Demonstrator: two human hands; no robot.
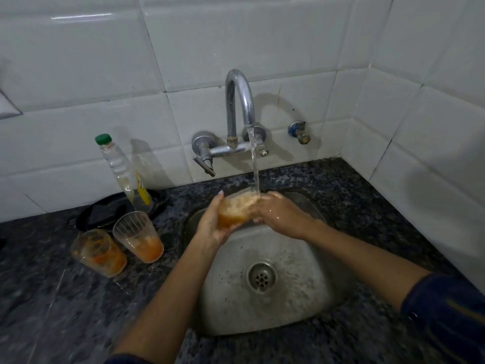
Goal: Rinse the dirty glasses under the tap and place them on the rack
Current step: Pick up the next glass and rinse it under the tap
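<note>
A clear glass (236, 210) with orange residue is tilted over the steel sink (288, 306), and the stream from the chrome tap (240, 101) runs into its mouth. My left hand (212, 224) cups the glass from below and the left. My right hand (282, 215) grips its rim side, wet from the water. Two more dirty glasses stand on the counter left of the sink: one upright with orange liquid (139, 236), the other smeared with orange (101, 253). No rack is in view.
A clear bottle with a green cap (120, 166) stands on a black plate (105, 211) at the back left. The dark granite counter (52, 311) surrounds the sink. White tiled walls close the back and right. A small valve (299, 131) sticks out right of the tap.
</note>
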